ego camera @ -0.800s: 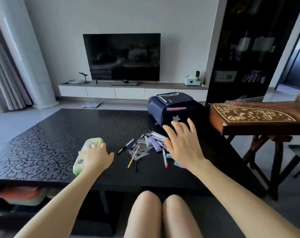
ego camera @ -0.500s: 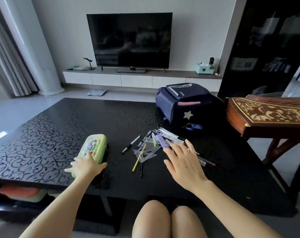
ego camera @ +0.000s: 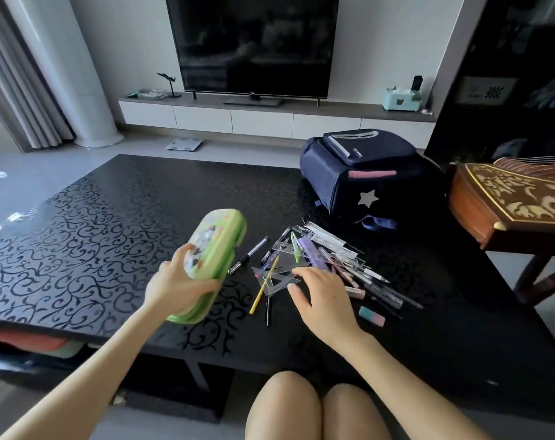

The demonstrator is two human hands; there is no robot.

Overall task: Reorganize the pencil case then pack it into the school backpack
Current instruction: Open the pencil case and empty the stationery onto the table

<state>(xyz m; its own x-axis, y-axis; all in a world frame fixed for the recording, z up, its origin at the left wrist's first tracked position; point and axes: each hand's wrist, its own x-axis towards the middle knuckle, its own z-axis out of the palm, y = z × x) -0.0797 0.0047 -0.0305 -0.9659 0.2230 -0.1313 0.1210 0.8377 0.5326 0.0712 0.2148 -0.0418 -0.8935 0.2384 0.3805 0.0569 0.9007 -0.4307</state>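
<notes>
Nearest, my left hand [ego camera: 177,284] grips the near end of the pencil case [ego camera: 212,258], which is held tilted above the table [ego camera: 79,233]. It has a green hard shell with a cartoon print, is blurred, and appears closed. My right hand [ego camera: 323,296] is flat with fingers spread over the clear set squares [ego camera: 276,277]. My judgement is that the step in hand is opening the case, and the next move needs both hands on it. Beyond lie the loose pens [ego camera: 333,252], and farthest is the backpack [ego camera: 365,179].
</notes>
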